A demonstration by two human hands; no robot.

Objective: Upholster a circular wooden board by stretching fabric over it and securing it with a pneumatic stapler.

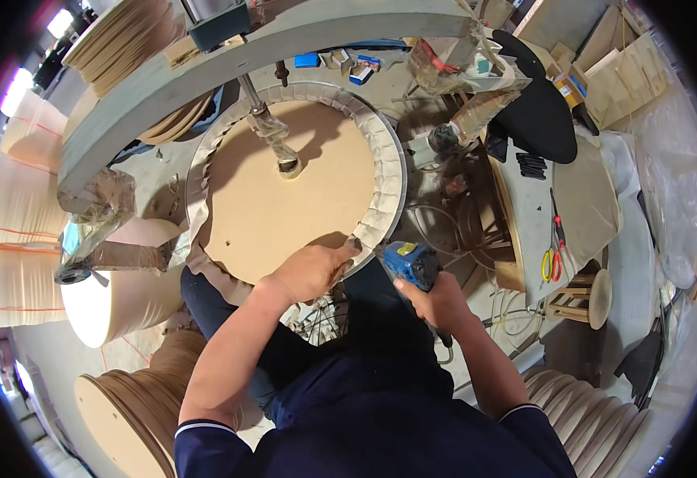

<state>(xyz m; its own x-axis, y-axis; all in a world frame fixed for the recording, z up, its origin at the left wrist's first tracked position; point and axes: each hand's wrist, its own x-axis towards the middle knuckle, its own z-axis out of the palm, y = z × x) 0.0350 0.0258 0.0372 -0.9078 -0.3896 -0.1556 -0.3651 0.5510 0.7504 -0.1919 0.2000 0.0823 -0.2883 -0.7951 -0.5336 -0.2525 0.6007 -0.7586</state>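
Currently right grip [437, 304] wrapped around one blue tool [409, 263]; left grip [314, 271] pinching fabric edge [388, 179] of one round panel [292, 215].

Bright, even light fills the middle, while patches at the left rim glare white with purple fringing. Soft shadows darken the round beige board [285, 215]. Fisheye distortion curves the grey beam [324, 33], and corners fall black.

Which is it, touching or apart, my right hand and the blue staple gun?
Touching: the head view shows your right hand wrapped around the blue staple gun.
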